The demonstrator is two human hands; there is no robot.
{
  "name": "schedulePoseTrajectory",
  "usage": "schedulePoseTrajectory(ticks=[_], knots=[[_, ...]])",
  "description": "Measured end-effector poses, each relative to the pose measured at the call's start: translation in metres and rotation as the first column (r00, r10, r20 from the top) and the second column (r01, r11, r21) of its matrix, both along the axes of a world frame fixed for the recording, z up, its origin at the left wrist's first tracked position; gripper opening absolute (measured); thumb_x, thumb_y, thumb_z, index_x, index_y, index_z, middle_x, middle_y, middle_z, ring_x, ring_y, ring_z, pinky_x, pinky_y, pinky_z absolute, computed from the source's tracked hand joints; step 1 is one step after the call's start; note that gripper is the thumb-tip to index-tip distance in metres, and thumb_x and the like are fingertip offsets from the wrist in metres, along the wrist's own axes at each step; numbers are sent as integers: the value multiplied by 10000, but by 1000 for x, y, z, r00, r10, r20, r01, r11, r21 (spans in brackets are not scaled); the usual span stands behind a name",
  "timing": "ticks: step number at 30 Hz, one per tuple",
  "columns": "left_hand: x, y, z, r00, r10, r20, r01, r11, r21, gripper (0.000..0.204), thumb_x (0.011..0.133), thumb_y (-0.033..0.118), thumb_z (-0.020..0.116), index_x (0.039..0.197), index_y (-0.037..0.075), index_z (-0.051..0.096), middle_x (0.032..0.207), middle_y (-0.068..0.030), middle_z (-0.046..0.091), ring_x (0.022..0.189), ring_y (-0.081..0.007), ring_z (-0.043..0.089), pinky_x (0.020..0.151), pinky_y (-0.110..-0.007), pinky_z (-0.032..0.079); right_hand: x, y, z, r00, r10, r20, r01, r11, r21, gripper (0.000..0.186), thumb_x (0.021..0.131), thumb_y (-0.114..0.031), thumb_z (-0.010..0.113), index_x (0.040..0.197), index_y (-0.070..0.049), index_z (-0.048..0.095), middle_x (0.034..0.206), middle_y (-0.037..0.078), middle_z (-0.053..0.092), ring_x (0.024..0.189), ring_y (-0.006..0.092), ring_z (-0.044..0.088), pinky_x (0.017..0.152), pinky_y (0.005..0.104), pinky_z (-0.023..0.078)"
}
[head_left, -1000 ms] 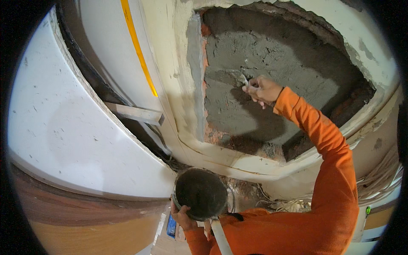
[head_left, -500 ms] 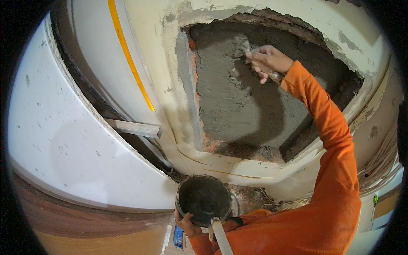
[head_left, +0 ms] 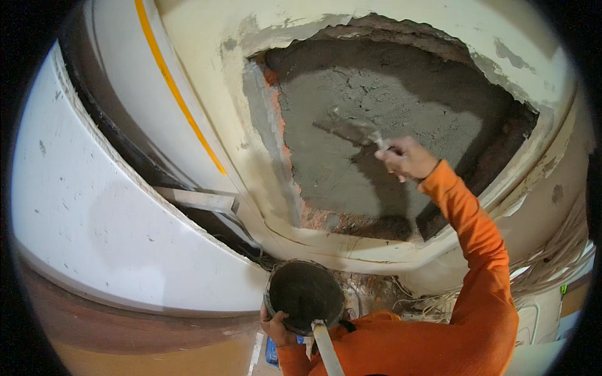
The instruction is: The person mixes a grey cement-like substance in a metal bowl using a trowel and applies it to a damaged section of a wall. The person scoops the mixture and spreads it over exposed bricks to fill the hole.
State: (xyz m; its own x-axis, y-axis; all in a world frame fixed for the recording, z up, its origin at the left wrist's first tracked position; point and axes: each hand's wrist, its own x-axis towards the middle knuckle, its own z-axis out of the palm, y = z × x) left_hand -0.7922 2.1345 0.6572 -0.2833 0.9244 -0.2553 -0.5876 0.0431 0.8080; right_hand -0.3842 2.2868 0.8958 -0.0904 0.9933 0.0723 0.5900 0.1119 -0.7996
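My right hand [head_left: 409,158] is closed around the handle of a trowel [head_left: 343,129]. The blade, smeared by motion, lies against or just over the wet grey mortar [head_left: 326,169] filling a ragged-edged recess in the wall. My left hand [head_left: 278,328] grips the side of a round dark bucket [head_left: 305,294], held low in front of my body with its mouth facing up. A pale flat bar [head_left: 327,348], perhaps a handle, sticks out from the bucket's near rim toward me. The bucket's inside is dark, and I cannot make out how much it holds.
Around the recess runs a cream wall [head_left: 213,75] with a rough broken edge. To the left stand a white curved panel [head_left: 125,232] and a short metal profile [head_left: 197,199]. An orange strip [head_left: 179,94] crosses the wall. Loose cables [head_left: 552,250] hang at the right.
My right hand has moved down and slightly right with the trowel, from the upper mortar toward its middle. The left hand keeps its hold on the bucket. The view has shifted slightly.
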Motion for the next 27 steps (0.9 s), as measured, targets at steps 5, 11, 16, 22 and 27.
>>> schedulePoseTrajectory(ticks=[5,11,16,22,27], knots=[[17,7,6,998,-51,28,52,998,-26,628,616,-106,498,1234,-59,605,1099,-137,685,891,-234,685,743,-285,563,-16,19,27,993,-61,103,57,998,42,355,995,-324,592,830,-11,588,604,18,550,421,99,502,374,278,409],[31,10,6,996,-72,50,72,997,-3,633,624,-102,499,1246,-53,602,1103,-130,683,900,-214,675,707,-264,543,3,15,61,990,-56,-130,63,996,57,382,992,-378,584,884,-13,601,630,27,543,408,100,472,362,268,404],[29,9,5,997,-79,3,79,997,-18,648,604,-109,495,1238,-48,612,1106,-133,682,919,-225,669,733,-275,548,41,3,67,952,-54,-301,108,980,165,364,996,-374,577,953,-13,600,669,24,561,435,89,503,401,249,462],[18,9,6,998,-63,7,63,997,-43,617,590,-105,496,1191,-63,632,1078,-139,690,904,-235,674,740,-281,551,64,-30,18,754,-43,-655,166,978,127,331,1006,-336,561,991,-6,590,659,23,556,435,76,497,415,242,499],[12,14,6,996,-48,-71,44,997,-60,605,592,-102,491,1178,-58,639,1058,-136,695,857,-230,681,724,-272,548,51,-37,-15,910,-155,-384,205,974,92,209,989,-266,593,960,-60,614,662,3,570,439,70,483,370,229,379]])
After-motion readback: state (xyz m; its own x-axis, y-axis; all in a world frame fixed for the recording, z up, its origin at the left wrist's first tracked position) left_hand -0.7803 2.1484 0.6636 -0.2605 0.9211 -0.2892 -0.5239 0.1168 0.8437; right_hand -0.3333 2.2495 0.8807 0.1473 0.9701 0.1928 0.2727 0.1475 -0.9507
